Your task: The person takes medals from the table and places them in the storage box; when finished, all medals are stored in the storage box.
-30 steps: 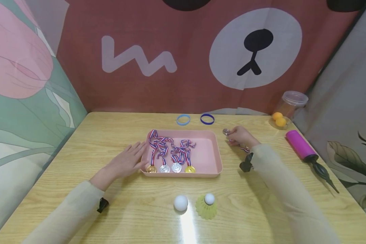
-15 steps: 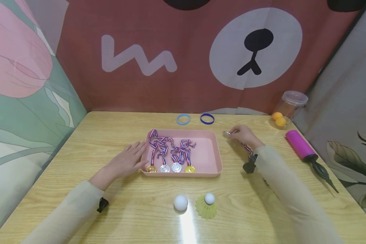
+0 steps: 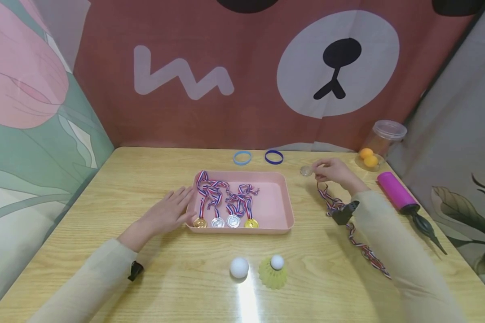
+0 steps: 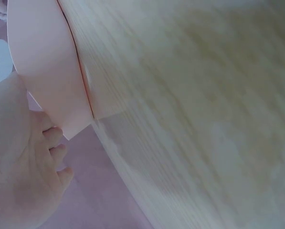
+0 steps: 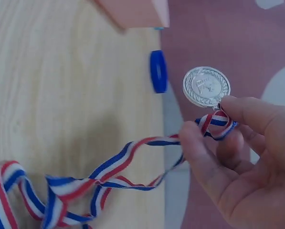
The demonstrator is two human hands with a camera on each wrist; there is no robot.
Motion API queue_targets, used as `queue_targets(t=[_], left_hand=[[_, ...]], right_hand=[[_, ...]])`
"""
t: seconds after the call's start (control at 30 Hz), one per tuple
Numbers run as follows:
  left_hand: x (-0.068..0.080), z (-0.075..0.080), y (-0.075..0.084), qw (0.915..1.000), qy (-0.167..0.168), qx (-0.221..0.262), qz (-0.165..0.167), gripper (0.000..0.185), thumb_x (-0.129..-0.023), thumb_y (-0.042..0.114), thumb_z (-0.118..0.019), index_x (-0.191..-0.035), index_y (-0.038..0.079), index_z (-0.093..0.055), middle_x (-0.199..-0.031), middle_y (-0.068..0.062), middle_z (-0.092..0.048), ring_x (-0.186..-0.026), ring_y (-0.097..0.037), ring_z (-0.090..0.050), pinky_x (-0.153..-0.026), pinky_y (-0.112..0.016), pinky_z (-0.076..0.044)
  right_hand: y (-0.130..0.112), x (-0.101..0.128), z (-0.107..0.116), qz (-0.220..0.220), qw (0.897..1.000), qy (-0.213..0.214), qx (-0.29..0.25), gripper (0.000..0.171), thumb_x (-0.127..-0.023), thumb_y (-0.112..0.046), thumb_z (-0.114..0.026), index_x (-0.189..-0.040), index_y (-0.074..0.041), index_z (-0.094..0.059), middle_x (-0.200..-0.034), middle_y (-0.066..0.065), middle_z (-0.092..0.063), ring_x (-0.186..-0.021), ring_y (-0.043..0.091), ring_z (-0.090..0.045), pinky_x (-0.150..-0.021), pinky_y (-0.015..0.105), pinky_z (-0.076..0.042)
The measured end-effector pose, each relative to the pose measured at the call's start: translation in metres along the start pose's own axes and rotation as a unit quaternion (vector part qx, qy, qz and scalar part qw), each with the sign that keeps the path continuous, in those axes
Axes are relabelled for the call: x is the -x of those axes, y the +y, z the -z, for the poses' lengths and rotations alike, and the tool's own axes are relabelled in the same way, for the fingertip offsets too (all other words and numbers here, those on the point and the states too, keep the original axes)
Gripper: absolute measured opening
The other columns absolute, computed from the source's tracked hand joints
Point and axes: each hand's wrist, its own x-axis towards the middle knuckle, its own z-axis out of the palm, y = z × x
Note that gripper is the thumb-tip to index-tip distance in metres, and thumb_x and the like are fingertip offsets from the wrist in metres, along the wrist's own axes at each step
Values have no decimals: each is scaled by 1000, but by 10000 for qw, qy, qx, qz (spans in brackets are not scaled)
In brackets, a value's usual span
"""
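Observation:
My right hand point(image 3: 334, 172) point(image 5: 237, 157) pinches a silver medal point(image 3: 306, 171) point(image 5: 206, 87) by the top of its red, white and blue ribbon point(image 3: 347, 224) point(image 5: 85, 183), lifted just right of the pink tray point(image 3: 275, 211). The ribbon trails down across the wooden table toward me. Several gold and silver medals point(image 3: 225, 221) lie in a row in the tray with their ribbons bunched behind them. My left hand point(image 3: 169, 213) point(image 4: 23, 171) lies flat on the table, fingers straight and touching the tray's left wall point(image 4: 47, 67).
Light blue point(image 3: 242, 158) and dark blue wristbands point(image 3: 274, 157) point(image 5: 158, 71) lie behind the tray. A white ball point(image 3: 239, 268) and a yellow shuttlecock point(image 3: 273, 272) sit near the front edge. At the right are a clear jar with orange balls point(image 3: 376, 146) and a pink pump point(image 3: 402, 196).
My right hand has lifted the silver medal off the table and moved it back and right, drawing its ribbon out along the table. The left hand has stayed still.

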Motion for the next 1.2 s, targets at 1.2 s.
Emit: queue_targets(t=[1.2], left_hand=[[-1,-1,-1,10000,-26,62,9,64,-98,36,-40,-143,-5,-22,-148,-20,-18,-134,-39,-17,-108,-52,-14]], right_hand=[[-90,55,35,1115,9851,1240,-412,22,-92,-19,-57,-100,2,-56,-92,5,-57,-72,11,-58,-66,21,-51]])
